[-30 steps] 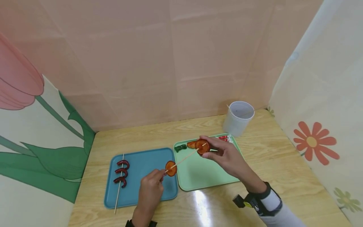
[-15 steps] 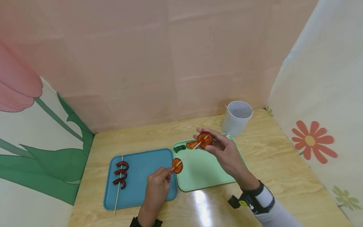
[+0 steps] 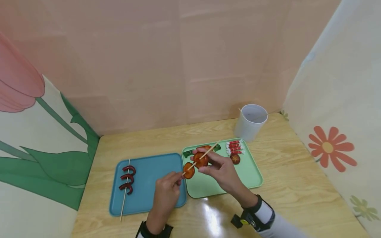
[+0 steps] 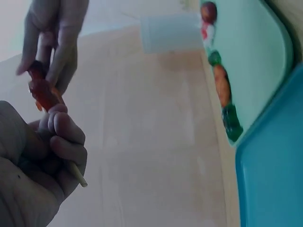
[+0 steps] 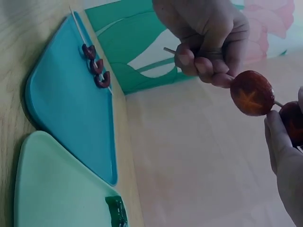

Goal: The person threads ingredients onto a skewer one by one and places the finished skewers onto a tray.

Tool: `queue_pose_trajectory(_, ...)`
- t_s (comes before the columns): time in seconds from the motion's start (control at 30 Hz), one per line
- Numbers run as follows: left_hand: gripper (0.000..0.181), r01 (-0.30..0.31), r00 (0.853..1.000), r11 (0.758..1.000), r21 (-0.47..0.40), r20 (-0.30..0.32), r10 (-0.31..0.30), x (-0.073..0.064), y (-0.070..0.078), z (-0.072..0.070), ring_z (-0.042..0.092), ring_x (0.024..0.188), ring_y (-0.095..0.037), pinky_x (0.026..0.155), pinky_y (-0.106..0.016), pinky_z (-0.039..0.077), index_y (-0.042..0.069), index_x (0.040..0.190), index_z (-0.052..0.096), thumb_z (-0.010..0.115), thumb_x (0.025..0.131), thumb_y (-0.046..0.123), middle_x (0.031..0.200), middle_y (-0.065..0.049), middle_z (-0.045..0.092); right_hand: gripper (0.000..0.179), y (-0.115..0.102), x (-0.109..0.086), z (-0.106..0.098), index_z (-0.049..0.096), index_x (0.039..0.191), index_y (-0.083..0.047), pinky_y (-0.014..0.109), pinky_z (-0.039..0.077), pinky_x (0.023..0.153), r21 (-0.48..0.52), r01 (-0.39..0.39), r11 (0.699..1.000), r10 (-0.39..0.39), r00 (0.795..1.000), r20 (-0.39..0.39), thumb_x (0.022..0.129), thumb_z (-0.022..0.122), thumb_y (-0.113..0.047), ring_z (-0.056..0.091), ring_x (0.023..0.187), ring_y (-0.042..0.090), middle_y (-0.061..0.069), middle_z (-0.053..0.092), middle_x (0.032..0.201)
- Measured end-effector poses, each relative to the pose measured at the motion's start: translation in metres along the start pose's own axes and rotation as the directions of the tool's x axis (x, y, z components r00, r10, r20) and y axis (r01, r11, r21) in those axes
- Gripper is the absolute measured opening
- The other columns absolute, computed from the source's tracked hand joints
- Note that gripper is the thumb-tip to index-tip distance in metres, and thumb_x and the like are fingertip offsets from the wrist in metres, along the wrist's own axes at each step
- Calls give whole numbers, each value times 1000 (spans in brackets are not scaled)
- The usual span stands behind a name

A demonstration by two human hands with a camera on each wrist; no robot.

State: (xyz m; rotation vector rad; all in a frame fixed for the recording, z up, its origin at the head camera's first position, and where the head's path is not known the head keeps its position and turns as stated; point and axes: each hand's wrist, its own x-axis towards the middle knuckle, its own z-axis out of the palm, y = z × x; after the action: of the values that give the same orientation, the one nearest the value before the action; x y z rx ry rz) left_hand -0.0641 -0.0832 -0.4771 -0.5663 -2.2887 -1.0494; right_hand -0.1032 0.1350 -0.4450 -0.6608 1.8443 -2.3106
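My left hand (image 3: pixel 165 195) grips a thin wooden skewer (image 3: pixel 210 150) near its lower end. In the left wrist view the skewer's end (image 4: pixel 81 178) sticks out below the curled fingers. A round brown-orange mushroom cap (image 3: pixel 189 170) sits on the skewer just beyond this hand; the right wrist view shows a star mark on its face. Farther up, my right hand (image 3: pixel 223 172) pinches a second mushroom cap (image 3: pixel 200 159) between thumb and fingers. The skewer passes through it, and its far tip juts out beyond. The two caps are close together, over the green tray (image 3: pixel 205 188).
On the blue tray (image 3: pixel 154 165) at left lies a skewer with three curved dark-red pieces (image 3: pixel 128 177). The green tray bears several red-and-white sticks (image 3: pixel 235 147), another mushroom cap (image 3: pixel 235 159) and green pieces (image 3: pixel 187 153). A white bucket (image 3: pixel 248 127) stands behind it.
My right hand has moved left and down, bringing its mushroom cap along the skewer toward the first one. More skewer now shows beyond it. The left hand has shifted slightly right.
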Motion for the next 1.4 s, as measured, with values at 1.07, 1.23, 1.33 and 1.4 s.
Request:
queue_pose_trajectory(1.07, 49, -37, 999, 996, 83, -24, 39, -2, -5, -5, 57, 53, -6, 47, -13, 46, 0, 79, 78, 51, 56, -32, 62, -2, 63, 58, 12, -2, 12, 56, 144, 1, 29, 61, 91, -71, -88, 994, 91, 995, 30, 90, 75, -6, 66, 124, 13, 21, 60, 143)
queue_pose_trajectory(1.23, 51, -10, 1000, 996, 86, -22, 12, -5, -7, -9, 62, 56, -7, 49, -13, 50, -1, 86, 80, 52, 57, -33, 68, -4, 69, 66, 10, -4, -8, 51, 151, -10, 38, 58, 100, -359, -81, 930, 120, 989, 86, 90, 75, -16, 62, 130, 22, 11, 54, 154)
queue_pose_trajectory(1.33, 51, -2, 999, 995, 96, -39, 6, -6, -9, -12, 64, 57, -8, 49, -13, 51, -3, 88, 80, 53, 57, -34, 71, -6, 71, 65, 18, -8, -31, 54, 148, -8, 49, 55, 103, -709, -97, 699, 150, 989, 12, 88, 79, -18, 62, 129, 32, 14, 59, 147)
queue_pose_trajectory(1.4, 50, 7, 999, 994, 106, -39, -3, -8, -11, -14, 64, 57, -8, 50, -12, 51, -3, 87, 80, 54, 57, -34, 71, -6, 71, 62, 31, -13, -53, 59, 140, -2, 53, 54, 100, -889, -123, 442, 139, 988, -68, 84, 83, -16, 63, 122, 38, 19, 64, 136)
